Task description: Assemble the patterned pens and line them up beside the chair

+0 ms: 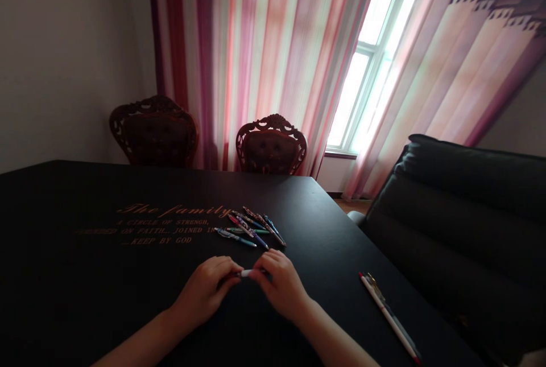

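My left hand (209,290) and my right hand (279,281) meet low over the black table (85,276), fingers pinched together. Between them they hold a small pen (245,272), of which only a short white part shows between the fingertips. Just beyond the hands lies a loose pile of several patterned pens (251,226). To the right, near the table's edge, two long pens (389,316) lie side by side, one white with red ends.
The tabletop carries orange lettering (170,222) left of the pile. Two carved dark chairs (271,145) stand at the far side before striped pink curtains. A black padded chair (460,225) stands close against the table's right edge.
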Demonstrator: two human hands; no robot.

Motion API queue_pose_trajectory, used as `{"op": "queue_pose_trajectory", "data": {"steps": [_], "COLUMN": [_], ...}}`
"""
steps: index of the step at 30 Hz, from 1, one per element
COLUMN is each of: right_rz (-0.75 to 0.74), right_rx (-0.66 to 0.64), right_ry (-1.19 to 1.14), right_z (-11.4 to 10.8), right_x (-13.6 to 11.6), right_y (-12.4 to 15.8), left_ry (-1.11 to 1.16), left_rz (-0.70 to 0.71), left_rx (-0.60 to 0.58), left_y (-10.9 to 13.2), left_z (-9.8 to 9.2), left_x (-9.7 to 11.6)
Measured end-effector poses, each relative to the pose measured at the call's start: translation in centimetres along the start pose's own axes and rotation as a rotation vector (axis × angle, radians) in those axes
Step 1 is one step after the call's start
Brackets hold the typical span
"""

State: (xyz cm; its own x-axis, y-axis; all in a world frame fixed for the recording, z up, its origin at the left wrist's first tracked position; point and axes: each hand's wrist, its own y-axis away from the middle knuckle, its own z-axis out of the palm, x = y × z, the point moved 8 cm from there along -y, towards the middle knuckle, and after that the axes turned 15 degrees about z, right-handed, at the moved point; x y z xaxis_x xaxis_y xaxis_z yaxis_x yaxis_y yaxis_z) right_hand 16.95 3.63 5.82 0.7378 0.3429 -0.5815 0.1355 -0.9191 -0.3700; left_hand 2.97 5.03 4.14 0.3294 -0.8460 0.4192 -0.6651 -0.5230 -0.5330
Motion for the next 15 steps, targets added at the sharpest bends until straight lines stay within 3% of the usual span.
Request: {"op": "queue_pose_trajectory", "data": {"steps": [7,13,15], "right_rz": [0.206,0.158,0.181], "right_rx": [-0.072,-0.001,0.021], "right_ry": [-0.095,-0.264,-0.313], "right_z": [2.0,0.3,-0.3], "right_x": [2.2,1.4,1.5], "right_y": [0.0,-0.3,-0.5], "left_ry": [-0.064,0.052,0.129], "left_rz": [0.049,-0.024,-0.097], "left_rx": [-0.01,0.027,0.095], "left_y": [0.0,0.0,0.1], "left_z": [0.0,-0.2,-0.8], "left_x": [0.3,-0.3,-1.1]}}
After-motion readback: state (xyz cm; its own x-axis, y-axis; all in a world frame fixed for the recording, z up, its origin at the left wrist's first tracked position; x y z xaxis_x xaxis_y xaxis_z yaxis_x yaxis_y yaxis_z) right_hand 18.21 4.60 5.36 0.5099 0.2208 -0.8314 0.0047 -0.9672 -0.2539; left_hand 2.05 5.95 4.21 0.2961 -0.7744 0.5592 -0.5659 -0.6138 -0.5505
